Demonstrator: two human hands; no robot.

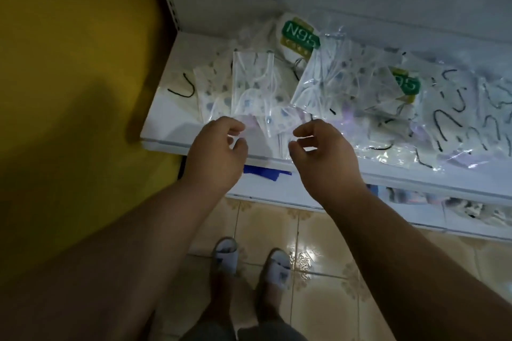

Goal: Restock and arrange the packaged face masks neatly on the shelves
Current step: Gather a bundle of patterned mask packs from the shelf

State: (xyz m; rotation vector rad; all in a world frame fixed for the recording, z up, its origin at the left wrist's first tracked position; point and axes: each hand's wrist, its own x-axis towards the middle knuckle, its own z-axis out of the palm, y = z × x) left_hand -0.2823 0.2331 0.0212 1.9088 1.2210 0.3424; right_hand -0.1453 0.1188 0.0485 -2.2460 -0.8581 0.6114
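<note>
Evidently light, slick and floppy, the packaged masks wanted edge pinches — left hand and right hand hovered loosely curled, empty, before them.

Head view, steeply down, seemingly close.

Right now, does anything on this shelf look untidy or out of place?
Yes. The packaged face masks lie in a loose, overlapping heap on the white shelf, tilted at different angles. Two N95 packs sit mixed among the patterned ones, and several packs overhang the front edge near the right hand.
</note>
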